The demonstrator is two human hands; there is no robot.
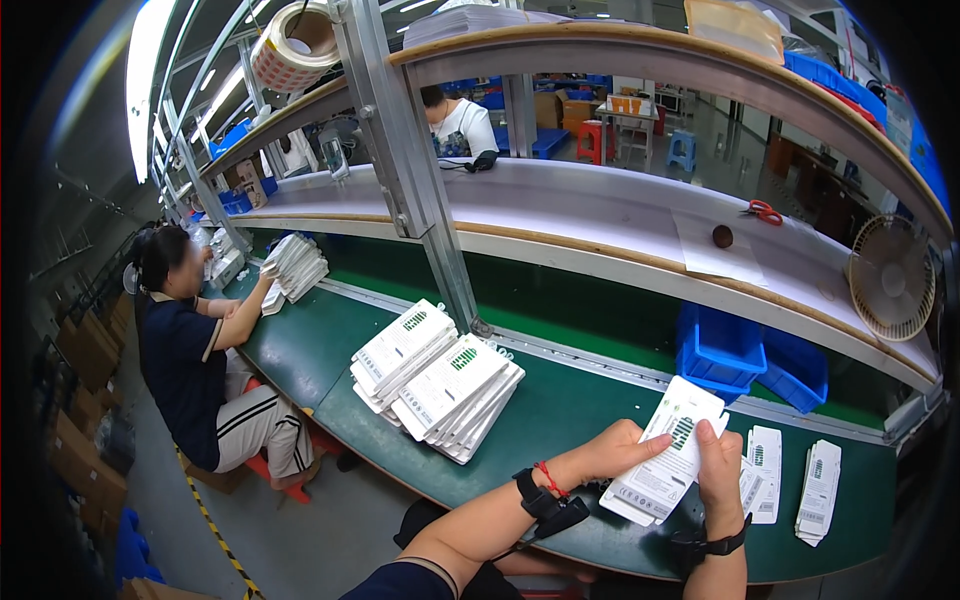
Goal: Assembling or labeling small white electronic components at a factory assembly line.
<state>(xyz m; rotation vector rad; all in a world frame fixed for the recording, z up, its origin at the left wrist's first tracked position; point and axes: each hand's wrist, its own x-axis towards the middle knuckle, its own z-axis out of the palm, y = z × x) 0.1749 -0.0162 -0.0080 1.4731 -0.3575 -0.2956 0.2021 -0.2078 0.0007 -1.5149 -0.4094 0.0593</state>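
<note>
Above the right part of the green bench point(560, 410), both hands grip a small stack of flat white cartons point(650, 485) with green print, tilted toward me. My left hand point(618, 452) is closed on its left side, thumb on the top face. My right hand point(720, 468) is closed around the right edge, thumb up on the front. Fingers beneath the cartons are hidden. Just right of my right hand lie more white cartons point(765, 475), and another small pile point(820, 490) is farther right. Left of my hands stand two leaning piles of similar cartons point(455, 390).
Blue plastic bins point(720, 350) sit behind my hands under a shelf point(600, 215). On that shelf are red-handled scissors point(765, 212), a dark round object point(722, 236) and a fan point(890, 278). A metal post point(430, 220) rises behind the piles. A co-worker point(185, 350) sits at left handling cartons.
</note>
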